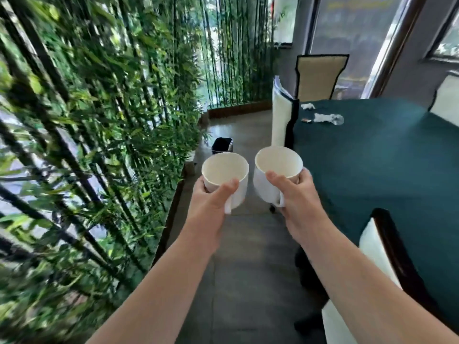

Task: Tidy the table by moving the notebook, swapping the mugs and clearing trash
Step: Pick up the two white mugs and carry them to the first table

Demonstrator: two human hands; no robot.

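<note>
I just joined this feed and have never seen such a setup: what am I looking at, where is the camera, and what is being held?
There is no machine here. One wide-angle camera sits on a person's head and looks forward and down at their bare arms. The left hand holds one white mug, the right hand another white mug, both over the floor beside the table. Both look empty. On its green cloth lie crumpled tissues. A small dark bin stands on the floor ahead.

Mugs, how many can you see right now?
2. One white mug is in the left hand, the other mug in the right hand, both held above the floor beside the table.
</note>
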